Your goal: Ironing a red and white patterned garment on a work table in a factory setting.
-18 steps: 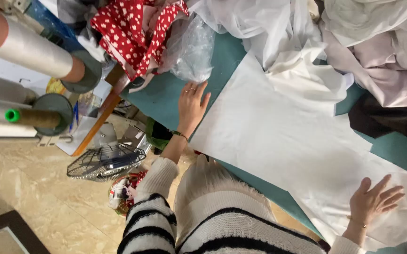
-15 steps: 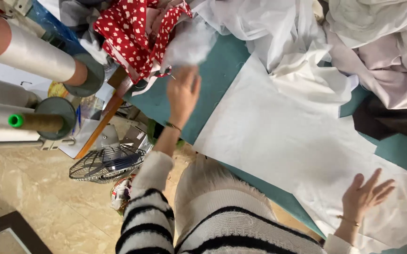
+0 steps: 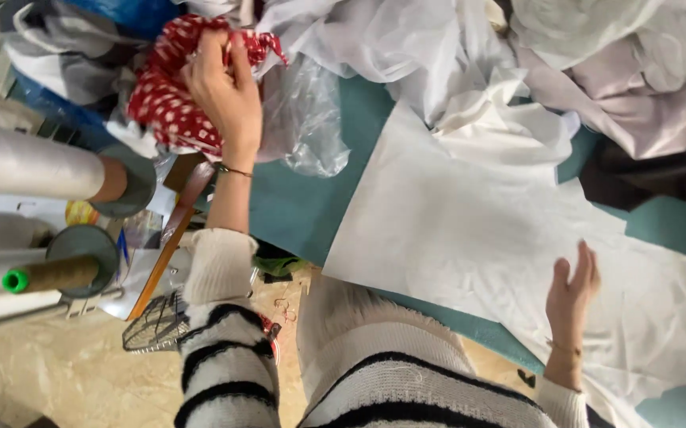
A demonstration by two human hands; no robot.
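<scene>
My left hand (image 3: pixel 222 87) is stretched out to the far left of the table, its fingers closed on a red fabric with white dots (image 3: pixel 170 111) in a heap of cloth. My right hand (image 3: pixel 571 293) hovers open, fingers together and edge-on, just above a large white sheet of fabric (image 3: pixel 470 230) spread flat on the teal table (image 3: pixel 295 206). Both arms wear a white and black striped sweater.
Clear plastic wrap (image 3: pixel 307 119) lies beside the red fabric. White and pale lilac cloths (image 3: pixel 596 71) pile up along the far side. Rolls on spindles (image 3: pixel 42 166) and a wooden ruler (image 3: pixel 170 238) stand at the left. A wire fan guard (image 3: pixel 156 321) sits on the floor.
My left hand lifted off the table edge, reached forward and took hold of the red dotted fabric. My right hand rose off the white sheet and turned edge-on. The view shifted closer.
</scene>
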